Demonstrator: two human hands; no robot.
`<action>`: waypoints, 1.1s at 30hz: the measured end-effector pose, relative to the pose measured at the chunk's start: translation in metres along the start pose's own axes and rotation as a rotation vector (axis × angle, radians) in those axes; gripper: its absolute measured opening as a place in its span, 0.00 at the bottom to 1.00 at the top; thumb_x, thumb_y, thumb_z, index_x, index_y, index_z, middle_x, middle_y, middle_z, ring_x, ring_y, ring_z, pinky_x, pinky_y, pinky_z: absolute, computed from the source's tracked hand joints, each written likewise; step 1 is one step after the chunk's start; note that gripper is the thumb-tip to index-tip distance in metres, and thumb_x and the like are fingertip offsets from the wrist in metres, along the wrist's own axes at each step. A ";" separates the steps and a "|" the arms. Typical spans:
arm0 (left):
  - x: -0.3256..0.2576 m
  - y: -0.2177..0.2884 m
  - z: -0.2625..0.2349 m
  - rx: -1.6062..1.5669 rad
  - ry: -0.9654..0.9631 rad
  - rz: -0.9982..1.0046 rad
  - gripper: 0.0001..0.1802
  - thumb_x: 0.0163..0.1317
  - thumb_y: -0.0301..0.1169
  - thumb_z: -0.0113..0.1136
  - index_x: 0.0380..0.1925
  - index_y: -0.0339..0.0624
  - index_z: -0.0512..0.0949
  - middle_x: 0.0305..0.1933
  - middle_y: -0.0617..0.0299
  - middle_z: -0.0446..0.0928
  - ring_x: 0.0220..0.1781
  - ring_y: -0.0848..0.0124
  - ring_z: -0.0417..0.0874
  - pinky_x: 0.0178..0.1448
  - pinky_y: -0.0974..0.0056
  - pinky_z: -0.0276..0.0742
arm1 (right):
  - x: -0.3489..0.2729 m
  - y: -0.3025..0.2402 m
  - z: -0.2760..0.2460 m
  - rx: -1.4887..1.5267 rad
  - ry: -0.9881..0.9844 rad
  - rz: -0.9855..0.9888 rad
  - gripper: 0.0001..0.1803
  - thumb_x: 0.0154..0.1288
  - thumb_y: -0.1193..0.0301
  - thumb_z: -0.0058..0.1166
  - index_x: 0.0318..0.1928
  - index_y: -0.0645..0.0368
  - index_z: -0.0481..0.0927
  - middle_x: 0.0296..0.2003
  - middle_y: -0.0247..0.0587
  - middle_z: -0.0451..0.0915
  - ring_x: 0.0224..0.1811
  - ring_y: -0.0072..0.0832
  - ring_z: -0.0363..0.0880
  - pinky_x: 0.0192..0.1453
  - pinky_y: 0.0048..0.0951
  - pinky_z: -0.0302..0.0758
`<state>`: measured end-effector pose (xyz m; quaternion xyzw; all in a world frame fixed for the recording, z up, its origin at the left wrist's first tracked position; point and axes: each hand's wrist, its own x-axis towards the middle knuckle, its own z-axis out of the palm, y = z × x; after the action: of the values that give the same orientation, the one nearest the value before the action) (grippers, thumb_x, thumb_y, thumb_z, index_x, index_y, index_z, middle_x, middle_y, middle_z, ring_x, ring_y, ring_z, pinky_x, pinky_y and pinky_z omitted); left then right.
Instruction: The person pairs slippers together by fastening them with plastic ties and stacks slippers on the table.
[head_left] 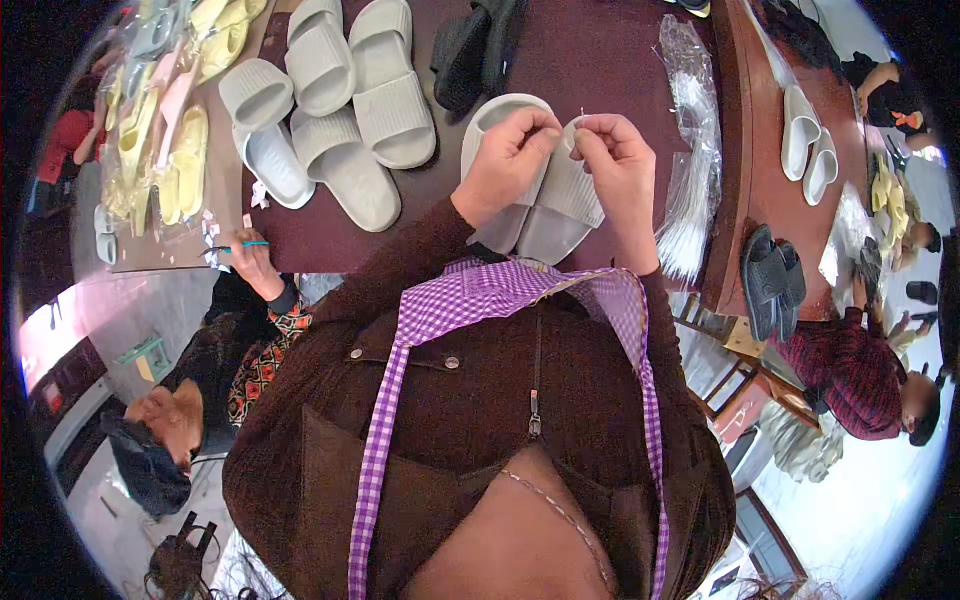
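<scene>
Head view looks down over a brown corduroy jacket (470,400) with a purple checked apron strap (400,340) across it. Both forearms reach forward over the dark maroon desk (590,60). Left hand (510,155) has its grip closed on the edge of a pale grey slide slipper (530,210), thumb and fingers pinched at the strap. Right hand (620,160) pinches the same slipper from the other side, fingertips close to the left ones, with a thin thread-like tag sticking up between them; what exactly it is cannot be told. The slipper lies on the desk just in front of the body, seemingly paired with a second one beneath it.

To the left, a co-worker's hand (255,255) holds a thin teal tool (240,245) at the desk edge. Farther on lies a cluster of grey slippers (340,100), with yellow slippers in clear bags (180,150) beyond them. Black slippers (475,45) rest at the far edge, and clear plastic bags (690,170) lie to the right.
</scene>
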<state>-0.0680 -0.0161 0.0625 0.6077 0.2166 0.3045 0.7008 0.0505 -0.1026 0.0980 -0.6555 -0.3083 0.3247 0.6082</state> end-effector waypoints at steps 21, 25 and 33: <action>0.007 0.021 -0.012 -0.748 -0.233 -0.505 0.05 0.63 0.28 0.44 0.27 0.42 0.67 0.21 0.71 0.58 0.19 0.82 0.56 0.22 0.74 0.53 | -0.008 -0.002 -0.001 -0.258 -0.119 -0.214 0.06 0.54 0.82 0.54 0.33 0.65 0.80 0.27 0.29 0.77 0.31 0.13 0.73 0.36 0.16 0.70; 0.008 0.018 -0.014 -0.779 -0.263 -0.532 0.06 0.63 0.29 0.44 0.27 0.43 0.67 0.21 0.71 0.58 0.19 0.82 0.55 0.22 0.74 0.53 | -0.009 -0.003 0.000 -0.266 -0.126 -0.216 0.05 0.54 0.82 0.54 0.33 0.65 0.80 0.27 0.29 0.77 0.31 0.13 0.73 0.36 0.16 0.70; 0.008 0.019 -0.016 -0.816 -0.278 -0.586 0.07 0.63 0.29 0.44 0.25 0.43 0.66 0.21 0.72 0.57 0.18 0.82 0.55 0.21 0.73 0.52 | -0.008 -0.002 0.001 -0.245 -0.129 -0.199 0.05 0.54 0.81 0.55 0.33 0.65 0.79 0.26 0.28 0.77 0.30 0.13 0.72 0.35 0.16 0.69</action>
<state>-0.0757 0.0021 0.0789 0.2335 0.1460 0.0717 0.9587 0.0448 -0.1087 0.1004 -0.6688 -0.4473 0.2641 0.5319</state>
